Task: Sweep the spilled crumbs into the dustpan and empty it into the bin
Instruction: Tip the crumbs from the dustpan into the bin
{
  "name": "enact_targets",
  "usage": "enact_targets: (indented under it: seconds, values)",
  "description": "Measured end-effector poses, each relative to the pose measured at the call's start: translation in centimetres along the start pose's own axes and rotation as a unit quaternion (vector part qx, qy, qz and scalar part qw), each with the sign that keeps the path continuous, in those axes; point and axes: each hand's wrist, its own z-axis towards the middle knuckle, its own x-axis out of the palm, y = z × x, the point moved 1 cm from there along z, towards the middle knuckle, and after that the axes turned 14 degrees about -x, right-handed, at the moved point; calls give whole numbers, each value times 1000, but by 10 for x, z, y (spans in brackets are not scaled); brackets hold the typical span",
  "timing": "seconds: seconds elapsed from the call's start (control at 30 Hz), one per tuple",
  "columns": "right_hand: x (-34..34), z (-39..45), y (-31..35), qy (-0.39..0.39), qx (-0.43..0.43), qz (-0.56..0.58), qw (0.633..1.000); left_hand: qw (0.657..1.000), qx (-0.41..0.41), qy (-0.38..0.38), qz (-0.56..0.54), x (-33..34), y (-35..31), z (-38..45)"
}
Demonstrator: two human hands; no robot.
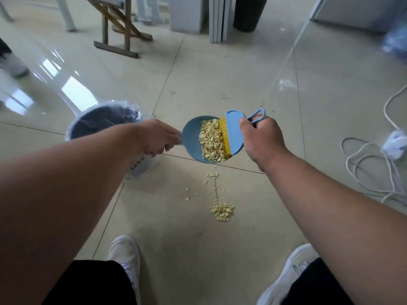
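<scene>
Dustpan: blue dustpan held above the floor, loaded with pale yellow crumbs; its handle points toward the bin.
Left hand: left hand wrapped tight around the dustpan handle.
Right hand: right hand gripping the blue brush by its looped handle; the yellow bristles press against the crumbs at the pan's open edge.
Bin: lined bin stands just left of the dustpan, partly hidden behind the left forearm; its mouth is open.
Floor: leftover crumbs lie in a small heap and a thin trail on the tiled floor below the pan, between the two white shoes.
Clearance: open tile ahead of the pan; white cable coiled well to the right; wooden stand far back.
</scene>
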Motion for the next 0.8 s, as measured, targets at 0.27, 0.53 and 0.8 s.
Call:
enact_targets:
  seconds: [0.27,0.53,0.8]
  values:
    - [-4,10,60,-3,17,20,1000,995,-8,81,-65,-61,12,-35]
    - [21,11,109,17,26,62,998,994,-59,59,-77,-113,39,-62]
    - [104,16,151,77,9,99,992,989,-78,-7,-123,-173,105,-55]
